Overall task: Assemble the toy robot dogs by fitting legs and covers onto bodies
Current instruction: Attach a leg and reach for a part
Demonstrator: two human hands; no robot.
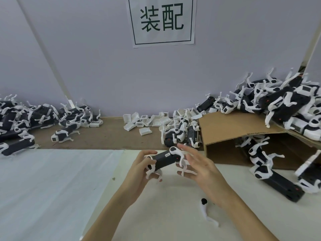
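A black toy dog body (164, 160) with white legs fitted hangs in the air above the white table. My left hand (141, 171) grips its left end, thumb on top. My right hand (201, 168) is at its right end with fingers spread, touching the white legs there. A loose white leg (207, 215) with a black round joint lies on the table below my right wrist. Several white covers (147, 121) are scattered along the brown strip at the back.
A heap of dogs (26, 119) fills the back left, one standing dog (63, 134) beside it. A brown cardboard box (243, 136) lies open on its side at right, with dogs (286, 105) piled on and under it. A white foam sheet (48, 188) covers the left table.
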